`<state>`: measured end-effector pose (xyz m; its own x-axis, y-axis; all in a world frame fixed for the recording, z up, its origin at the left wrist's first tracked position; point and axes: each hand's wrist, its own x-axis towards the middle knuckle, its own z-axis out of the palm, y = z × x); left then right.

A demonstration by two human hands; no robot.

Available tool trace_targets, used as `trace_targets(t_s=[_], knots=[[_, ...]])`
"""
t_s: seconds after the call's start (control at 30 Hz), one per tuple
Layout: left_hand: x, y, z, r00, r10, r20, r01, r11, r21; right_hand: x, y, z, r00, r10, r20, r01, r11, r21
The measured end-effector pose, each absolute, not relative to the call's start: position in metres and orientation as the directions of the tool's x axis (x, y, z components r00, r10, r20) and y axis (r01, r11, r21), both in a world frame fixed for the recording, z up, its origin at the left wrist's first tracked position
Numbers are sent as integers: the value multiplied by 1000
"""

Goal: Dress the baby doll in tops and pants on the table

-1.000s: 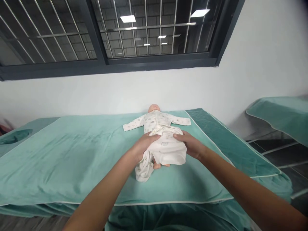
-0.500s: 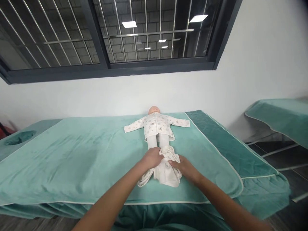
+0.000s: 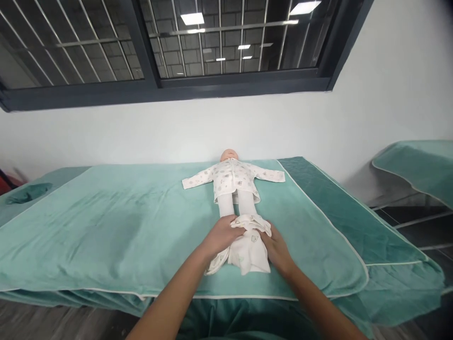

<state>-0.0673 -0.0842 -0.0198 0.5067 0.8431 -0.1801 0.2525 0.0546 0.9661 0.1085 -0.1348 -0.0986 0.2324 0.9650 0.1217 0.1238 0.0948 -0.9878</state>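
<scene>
A baby doll (image 3: 229,155) lies on its back on the bed, its head toward the wall. It wears a white printed long-sleeved top (image 3: 232,179) with the arms spread wide, and its white legs (image 3: 247,202) point toward me. Bunched around the lower legs are white printed baby pants (image 3: 252,250). My left hand (image 3: 223,234) grips the pants at the left side of the waistband. On the other side my right hand (image 3: 277,246) holds the waistband, its thumb and some fingertips tucked into the cloth. The doll's feet are hidden by the fabric.
A green sheet (image 3: 106,226) with pale piping covers the bed. At the left is a face hole (image 3: 30,192) in the bed's surface. Another green-covered bed (image 3: 417,163) stands at the right. Behind are a white wall (image 3: 170,127) and a barred window (image 3: 212,42).
My right hand has shifted its hold, its thumb moving from the front of the pants to inside the waistband edge. The waistband is spread a little wider. The camera view has tilted slightly down.
</scene>
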Motion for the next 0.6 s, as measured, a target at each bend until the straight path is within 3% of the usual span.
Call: trace_targets(t_s=[0.2,0.6], knots=[[-79,-93,-11,588,777,-226,51,243,969,109,-117,-97,291,945,153,49,145,-988],[-63,-55,-2,565,788,-245,112,222,969,114,-84,-93,368,905,213,112,184,-976]])
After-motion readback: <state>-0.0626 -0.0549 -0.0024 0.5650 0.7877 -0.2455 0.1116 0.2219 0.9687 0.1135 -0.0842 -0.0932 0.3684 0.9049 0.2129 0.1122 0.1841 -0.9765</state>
